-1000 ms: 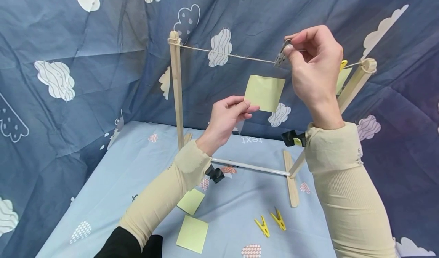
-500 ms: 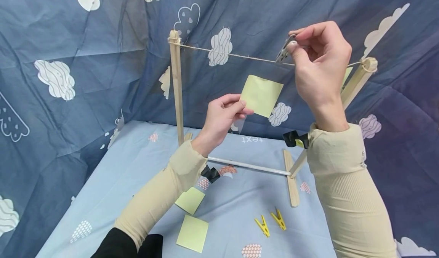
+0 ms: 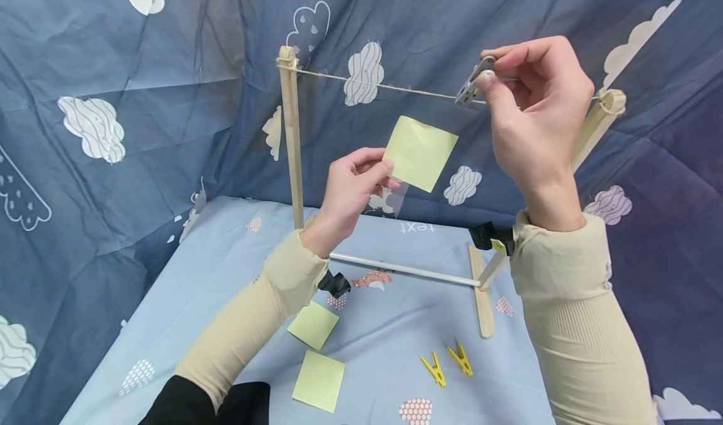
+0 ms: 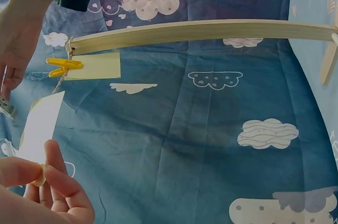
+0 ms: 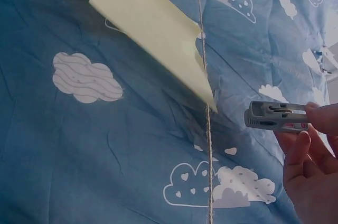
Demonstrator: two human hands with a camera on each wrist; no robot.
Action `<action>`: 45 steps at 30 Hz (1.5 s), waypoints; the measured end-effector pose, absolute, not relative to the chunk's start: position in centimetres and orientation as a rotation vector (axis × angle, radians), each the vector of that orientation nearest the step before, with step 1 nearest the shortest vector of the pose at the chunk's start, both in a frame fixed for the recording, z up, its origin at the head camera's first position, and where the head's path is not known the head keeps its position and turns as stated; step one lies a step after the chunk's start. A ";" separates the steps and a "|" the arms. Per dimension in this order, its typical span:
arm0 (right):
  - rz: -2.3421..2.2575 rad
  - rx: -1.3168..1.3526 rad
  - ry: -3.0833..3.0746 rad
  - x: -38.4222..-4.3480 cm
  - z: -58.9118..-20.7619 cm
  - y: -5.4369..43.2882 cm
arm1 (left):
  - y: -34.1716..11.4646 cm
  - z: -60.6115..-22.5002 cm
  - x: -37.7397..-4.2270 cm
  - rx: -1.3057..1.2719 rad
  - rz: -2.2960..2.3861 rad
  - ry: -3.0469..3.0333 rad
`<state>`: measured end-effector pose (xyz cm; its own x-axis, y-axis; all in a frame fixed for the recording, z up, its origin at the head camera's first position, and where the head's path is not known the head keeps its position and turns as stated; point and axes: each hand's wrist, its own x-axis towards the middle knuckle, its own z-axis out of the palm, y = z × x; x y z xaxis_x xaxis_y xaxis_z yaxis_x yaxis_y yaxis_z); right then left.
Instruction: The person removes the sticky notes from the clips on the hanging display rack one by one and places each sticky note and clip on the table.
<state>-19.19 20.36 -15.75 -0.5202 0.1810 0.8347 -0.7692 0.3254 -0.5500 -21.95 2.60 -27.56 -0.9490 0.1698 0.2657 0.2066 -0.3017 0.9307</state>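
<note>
Fingertips of the right hand (image 3: pixel 531 117) pinch a grey clothespin (image 3: pixel 473 81) level with the twine line (image 3: pixel 384 88) strung between two wooden posts (image 3: pixel 291 136), its jaw end pointing left just beside the cord. Below and to the left, the left hand (image 3: pixel 347 189) pinches a pale yellow sticky note (image 3: pixel 420 152) by its lower left corner, the sheet tilted and hanging just under the twine, apart from the clothespin. On the blue patterned cloth (image 3: pixel 169 324) lie two more sticky notes (image 3: pixel 316 349) and two yellow clothespins (image 3: pixel 447 363) near the frame's foot.
</note>
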 end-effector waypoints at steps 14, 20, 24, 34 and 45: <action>1.546 0.631 -1.488 -17.1 -17.4 21.7 | -0.1 -28.4 -21.1 -0.544 -2.360 -1.927; 1.605 0.631 -1.411 -16.0 -18.7 22.6 | -0.9 -29.1 -20.9 -0.525 -2.332 -1.973; 1.612 0.614 -1.407 -15.4 -19.8 23.3 | -1.6 -29.8 -20.9 -0.521 -2.315 -2.025; 1.664 0.606 -1.419 -14.4 -23.5 24.7 | -2.8 -32.0 -20.9 -0.542 -2.323 -2.164; 1.683 0.623 -1.496 -14.4 -27.6 26.7 | -3.2 -35.0 -21.2 -0.574 -2.240 -2.363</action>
